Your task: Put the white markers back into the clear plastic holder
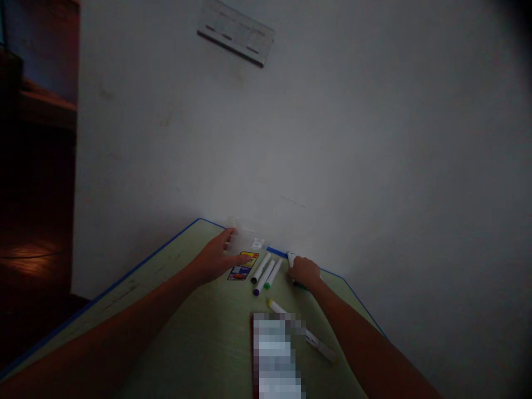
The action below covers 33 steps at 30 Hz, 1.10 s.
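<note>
At the back of the table, my left hand [216,257] is at a clear plastic pouch [245,242], with fingers behind its left end and the thumb over a colourful label [243,266]. White markers with a black end [261,269], a purple end [265,278] and a green end [273,274] lie side by side right of the label. My right hand [305,272] is closed around white markers [291,257] near the back edge; a green tip shows below it, and their number is hidden. Closer to me lies a yellow-ended marker [279,308].
The green table [178,327] has a blue edge and meets a grey wall [249,138]. A blurred-out, dark-edged flat object [274,360] lies at the front, beside another marker [320,346]. A switch-like panel [236,33] is on the wall. Dark floor shows at left.
</note>
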### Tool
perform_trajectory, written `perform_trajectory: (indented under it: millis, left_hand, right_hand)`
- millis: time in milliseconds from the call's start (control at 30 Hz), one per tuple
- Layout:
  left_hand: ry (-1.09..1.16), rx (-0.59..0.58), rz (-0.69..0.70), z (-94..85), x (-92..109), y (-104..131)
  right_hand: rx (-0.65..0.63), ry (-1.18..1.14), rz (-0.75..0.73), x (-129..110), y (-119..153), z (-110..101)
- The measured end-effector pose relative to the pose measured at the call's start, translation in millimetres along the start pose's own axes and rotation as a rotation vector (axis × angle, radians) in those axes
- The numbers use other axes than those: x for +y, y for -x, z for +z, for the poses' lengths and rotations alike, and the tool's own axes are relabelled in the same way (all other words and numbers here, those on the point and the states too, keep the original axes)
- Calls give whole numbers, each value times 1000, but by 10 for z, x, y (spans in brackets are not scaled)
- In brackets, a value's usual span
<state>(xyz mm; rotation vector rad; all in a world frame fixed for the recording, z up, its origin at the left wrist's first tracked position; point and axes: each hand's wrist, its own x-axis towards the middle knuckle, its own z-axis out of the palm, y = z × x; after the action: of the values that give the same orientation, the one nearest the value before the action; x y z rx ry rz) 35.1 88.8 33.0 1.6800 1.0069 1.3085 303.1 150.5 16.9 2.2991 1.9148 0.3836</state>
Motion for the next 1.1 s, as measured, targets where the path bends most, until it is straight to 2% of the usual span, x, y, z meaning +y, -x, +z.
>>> perform_trajectory:
  millis: [233, 500, 633, 867, 1100]
  left_hand:
    - [-9, 22, 5, 3, -25, -8]
    - [8, 28, 1, 11, -3, -11]
    - [8, 36, 7, 2, -32, -15]
    - [17, 20, -18, 3, 8, -5]
    - [-16, 6, -2, -2, 14, 4]
  right_hand:
    - [21, -10, -28, -8, 25, -84]
    - [-80, -91, -202, -290, 282, -207]
    - [-76, -60, -157, -283, 304, -187]
    - [-29, 9, -79, -123, 158, -112]
    - [-12, 29, -30, -100, 37, -67]
